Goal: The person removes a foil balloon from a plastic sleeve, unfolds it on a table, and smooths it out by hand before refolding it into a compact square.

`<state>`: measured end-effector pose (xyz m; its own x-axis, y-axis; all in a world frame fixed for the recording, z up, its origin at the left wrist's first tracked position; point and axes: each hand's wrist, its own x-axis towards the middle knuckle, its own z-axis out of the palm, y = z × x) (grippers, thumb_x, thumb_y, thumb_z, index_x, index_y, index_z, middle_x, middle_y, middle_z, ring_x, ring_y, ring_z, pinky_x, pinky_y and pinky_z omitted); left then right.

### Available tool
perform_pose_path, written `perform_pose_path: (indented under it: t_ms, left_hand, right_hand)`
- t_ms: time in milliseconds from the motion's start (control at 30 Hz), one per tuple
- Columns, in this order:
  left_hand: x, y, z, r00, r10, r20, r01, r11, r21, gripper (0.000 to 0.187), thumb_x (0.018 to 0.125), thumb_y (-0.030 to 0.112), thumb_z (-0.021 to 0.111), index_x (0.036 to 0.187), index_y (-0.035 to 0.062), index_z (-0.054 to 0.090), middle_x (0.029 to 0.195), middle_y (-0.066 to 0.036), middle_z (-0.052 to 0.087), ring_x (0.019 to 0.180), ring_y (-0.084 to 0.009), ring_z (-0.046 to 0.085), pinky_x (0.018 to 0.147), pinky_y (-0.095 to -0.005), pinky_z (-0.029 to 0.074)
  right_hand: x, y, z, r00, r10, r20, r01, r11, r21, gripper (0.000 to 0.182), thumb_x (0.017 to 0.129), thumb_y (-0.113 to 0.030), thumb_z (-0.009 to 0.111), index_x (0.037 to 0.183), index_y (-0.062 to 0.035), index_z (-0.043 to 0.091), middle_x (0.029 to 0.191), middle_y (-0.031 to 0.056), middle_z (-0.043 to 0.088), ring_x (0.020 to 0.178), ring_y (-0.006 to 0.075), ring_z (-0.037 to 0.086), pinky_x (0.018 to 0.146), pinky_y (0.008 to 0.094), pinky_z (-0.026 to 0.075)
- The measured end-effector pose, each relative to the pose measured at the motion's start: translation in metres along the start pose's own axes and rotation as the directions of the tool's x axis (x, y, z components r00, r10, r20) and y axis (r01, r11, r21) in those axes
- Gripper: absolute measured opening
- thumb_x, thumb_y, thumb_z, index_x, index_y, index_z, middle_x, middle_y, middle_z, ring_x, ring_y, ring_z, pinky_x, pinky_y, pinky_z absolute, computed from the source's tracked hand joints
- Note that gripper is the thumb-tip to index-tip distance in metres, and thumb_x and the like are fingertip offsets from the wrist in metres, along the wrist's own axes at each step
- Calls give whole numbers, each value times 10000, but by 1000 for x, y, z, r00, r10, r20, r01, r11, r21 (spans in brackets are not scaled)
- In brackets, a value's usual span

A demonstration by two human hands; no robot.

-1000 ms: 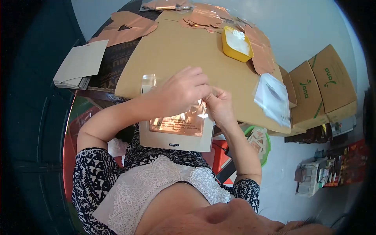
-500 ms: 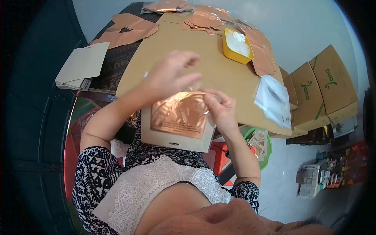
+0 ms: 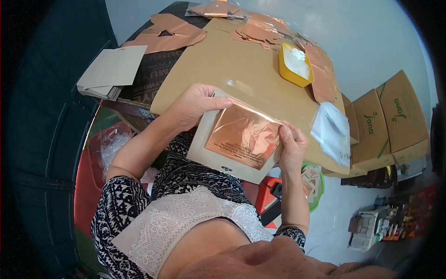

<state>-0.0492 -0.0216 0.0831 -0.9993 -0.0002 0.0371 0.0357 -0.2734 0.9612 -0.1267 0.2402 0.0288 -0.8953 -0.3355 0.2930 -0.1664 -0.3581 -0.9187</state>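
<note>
A pale grey card (image 3: 197, 152) with a small hang slot is held over my lap at the table edge. On its face lies a copper-coloured foil packet in clear plastic (image 3: 244, 135), with small printed text upside down to me. My left hand (image 3: 200, 104) grips the card's upper left corner, thumb on the front and fingers behind. My right hand (image 3: 292, 146) pinches the right side, its thumb at the packet's corner. Whether the packet is fixed to the card cannot be seen.
The table (image 3: 223, 60) has a brown board top. A yellow tub of white material (image 3: 296, 65), copper-coloured sheets (image 3: 169, 35), stacked cards (image 3: 111, 69) and clear plastic bags (image 3: 331, 132) lie around it. Cardboard boxes (image 3: 371, 125) stand right; a green basket (image 3: 316, 186) sits below.
My left hand has come down from above the card and now grips its upper left corner. The card has tilted clockwise, and my right hand still holds its right side.
</note>
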Motion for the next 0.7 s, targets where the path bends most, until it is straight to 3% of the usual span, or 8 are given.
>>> perform_pose_path:
  t_ms: [200, 433, 533, 567, 600, 633, 667, 700]
  left_hand:
    - [5, -19, -4, 994, 53, -95, -51, 998, 23, 103, 860, 50, 677, 903, -42, 696, 791, -67, 692, 626, -81, 603, 564, -209, 480]
    - [4, -25, -3, 991, 52, -125, -51, 999, 15, 96, 854, 25, 670, 901, -53, 701, 784, -67, 692, 647, -84, 605, 597, -218, 487]
    - [3, -25, -1, 993, 55, -104, -47, 996, 82, 105, 856, 16, 664, 918, -59, 703, 801, -72, 695, 666, -86, 610, 620, -218, 493]
    - [4, -26, 1, 995, 47, -92, -38, 994, 100, 111, 857, 14, 662, 928, -62, 702, 811, -75, 697, 675, -87, 613, 628, -217, 494]
    - [5, -27, 4, 996, 40, -79, -30, 992, 119, 118, 858, 12, 660, 938, -65, 702, 820, -77, 699, 685, -88, 615, 636, -216, 496]
    - [7, -31, 6, 996, 56, -67, -46, 989, 143, 128, 860, 11, 661, 953, -67, 701, 826, -79, 699, 691, -89, 616, 640, -218, 497]
    - [11, -37, 9, 996, 73, -55, -63, 984, 167, 138, 862, 11, 661, 968, -68, 699, 832, -80, 698, 697, -90, 617, 643, -220, 499]
    - [15, -41, 14, 995, 90, -42, -81, 979, 190, 149, 863, 10, 661, 983, -70, 697, 838, -82, 698, 703, -91, 618, 647, -222, 500]
  right_hand:
    - [-4, 9, -3, 999, 38, 19, -37, 999, -28, 215, 922, -138, 675, 1054, 32, 690, 930, 56, 696, 837, 102, 623, 774, 237, 500]
    - [0, 11, -17, 985, 171, 16, -171, 979, 110, 284, 956, -239, 613, 1026, 28, 677, 927, 84, 709, 792, 126, 658, 756, 258, 523]
    - [8, -8, -21, 990, 141, -28, -141, 990, 16, 318, 1010, -235, 503, 1043, 24, 684, 946, 83, 709, 847, 131, 647, 825, 279, 493]
    - [13, -5, -26, 993, 31, -112, -36, 999, -41, 235, 978, -161, 535, 1072, 8, 667, 1041, 104, 692, 939, 174, 627, 861, 314, 472]
    - [15, -12, -20, 975, -170, -143, 114, 934, -338, 208, 954, -137, 558, 1074, -1, 661, 1063, 107, 680, 968, 196, 615, 867, 328, 464]
    - [14, -23, -9, 923, -367, -114, 228, 762, -606, 193, 930, -112, 581, 1076, -10, 655, 1084, 111, 668, 996, 219, 602, 874, 342, 456]
    - [15, -30, -2, 845, -534, -24, 293, 501, -814, 191, 906, -87, 604, 1079, -20, 648, 1106, 114, 656, 1025, 241, 589, 880, 355, 448]
    - [16, -31, -1, 760, -623, 183, 439, 286, -852, 256, 804, -23, 658, 1058, -38, 629, 1062, 125, 627, 1000, 300, 568, 858, 394, 440]
